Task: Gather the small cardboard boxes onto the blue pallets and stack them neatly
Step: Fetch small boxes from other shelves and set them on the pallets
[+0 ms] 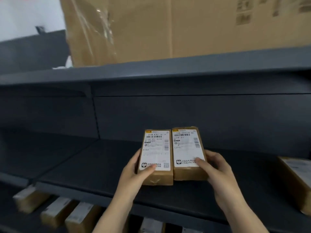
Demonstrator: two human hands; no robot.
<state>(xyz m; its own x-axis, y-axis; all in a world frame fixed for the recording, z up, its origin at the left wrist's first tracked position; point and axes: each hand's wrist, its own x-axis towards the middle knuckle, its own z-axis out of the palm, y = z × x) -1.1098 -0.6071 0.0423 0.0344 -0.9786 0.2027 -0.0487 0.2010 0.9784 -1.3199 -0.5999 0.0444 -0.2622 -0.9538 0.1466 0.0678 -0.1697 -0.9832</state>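
A person's left hand [134,172] and right hand [217,172] each grip 1 of 2 labelled small cardboard boxes, left box [155,157] touching right box [188,152], on a dark shelf [94,165]; large cartons [185,27] sit above.

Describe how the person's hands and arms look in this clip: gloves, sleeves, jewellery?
Both are bare. The left hand and right hand wear no gloves, and no rings show. The forearms are uncovered down to the bottom edge of the picture: no sleeve, watch or wristband in view. Fingernails look short and unpainted.
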